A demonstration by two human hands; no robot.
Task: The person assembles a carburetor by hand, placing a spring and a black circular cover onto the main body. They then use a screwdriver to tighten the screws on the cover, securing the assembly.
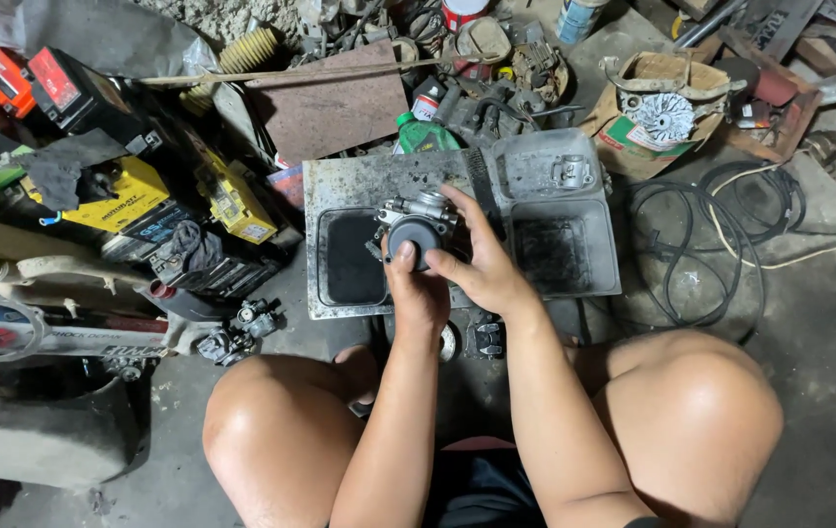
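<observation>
Cluttered workshop floor, carburetor [416, 227] gripped between both hands' fingers [459, 227]

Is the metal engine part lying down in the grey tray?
No, both hands hold the metal engine part up above the grey tray.

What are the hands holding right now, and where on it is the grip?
Both hands hold a small grey metal carburetor above the dirty tray: left hand from below, thumb on its round dark cap; right hand on its right side.

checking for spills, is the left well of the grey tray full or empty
Cannot tell for sure. The left well of the grey tray looks uniformly black, as if holding dark liquid or grime; the carburetor in both hands covers its right edge.
</observation>
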